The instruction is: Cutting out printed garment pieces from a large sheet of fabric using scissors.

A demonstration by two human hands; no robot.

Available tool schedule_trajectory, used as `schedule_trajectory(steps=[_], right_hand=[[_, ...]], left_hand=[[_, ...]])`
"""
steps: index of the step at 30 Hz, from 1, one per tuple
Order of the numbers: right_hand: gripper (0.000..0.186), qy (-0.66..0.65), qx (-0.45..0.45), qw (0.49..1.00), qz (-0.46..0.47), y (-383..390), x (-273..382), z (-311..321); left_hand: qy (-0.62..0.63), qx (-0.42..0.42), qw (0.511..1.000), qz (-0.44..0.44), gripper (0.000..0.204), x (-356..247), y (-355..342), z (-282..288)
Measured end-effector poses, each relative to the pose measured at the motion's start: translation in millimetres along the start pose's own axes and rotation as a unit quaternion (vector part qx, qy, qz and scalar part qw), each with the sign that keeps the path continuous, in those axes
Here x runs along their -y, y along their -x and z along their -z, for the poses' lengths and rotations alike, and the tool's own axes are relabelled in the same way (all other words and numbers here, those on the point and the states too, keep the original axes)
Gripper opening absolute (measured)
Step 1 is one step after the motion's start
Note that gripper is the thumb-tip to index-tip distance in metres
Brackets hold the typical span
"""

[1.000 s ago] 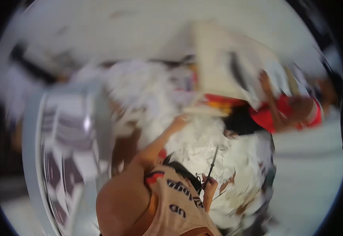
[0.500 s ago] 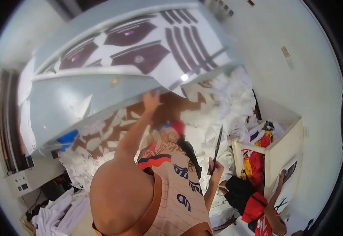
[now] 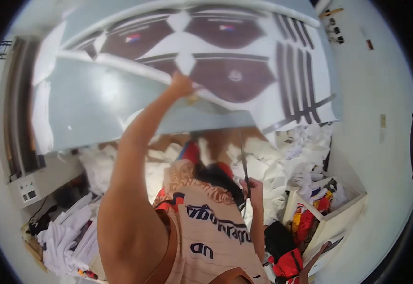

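A large white sheet (image 3: 256,106) printed with dark maroon garment panels and narrow dark strips lies over the grey-blue table (image 3: 93,113). My left hand (image 3: 183,86) reaches across the table to the sheet's near edge, beside a maroon panel (image 3: 232,75). Motion smears its fingers, so their grip is unclear. Low on my right side, my right hand (image 3: 253,188) is closed around the dark handles of long-bladed scissors (image 3: 244,161). The blades point up toward the table's near edge, away from the sheet's printed panels.
White scraps (image 3: 272,163) are heaped below the table. At the right stands a pale wooden bin (image 3: 341,213) holding colourful cloth. Another person's arm (image 3: 313,260) shows beside it. White cloth (image 3: 67,246) is piled at the lower left, under a control box (image 3: 26,189).
My left hand has moved from the table's near side farther up, onto the sheet's edge. The view has shifted, bringing more of the sheet into sight. The scissors stay in my right hand.
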State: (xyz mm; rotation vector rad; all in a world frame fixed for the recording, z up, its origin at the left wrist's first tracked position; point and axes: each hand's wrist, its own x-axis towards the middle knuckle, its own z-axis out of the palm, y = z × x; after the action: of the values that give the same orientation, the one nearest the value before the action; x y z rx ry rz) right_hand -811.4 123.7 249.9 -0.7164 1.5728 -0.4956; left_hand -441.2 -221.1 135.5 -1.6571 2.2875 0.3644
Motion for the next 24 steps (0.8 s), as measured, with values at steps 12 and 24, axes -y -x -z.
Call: schedule_trajectory(steps=[12, 24], right_hand=[[0.035, 0.075, 0.106, 0.991, 0.008, -97, 67, -107], [0.027, 0.194, 0.092, 0.974, 0.073, -74, 56, -182]], left_hand=[[0.056, -0.34, 0.895, 0.283, 0.064, 175, 126, -87], [0.086, 0.105, 0.99, 0.042, 0.098, 300, 24, 19]])
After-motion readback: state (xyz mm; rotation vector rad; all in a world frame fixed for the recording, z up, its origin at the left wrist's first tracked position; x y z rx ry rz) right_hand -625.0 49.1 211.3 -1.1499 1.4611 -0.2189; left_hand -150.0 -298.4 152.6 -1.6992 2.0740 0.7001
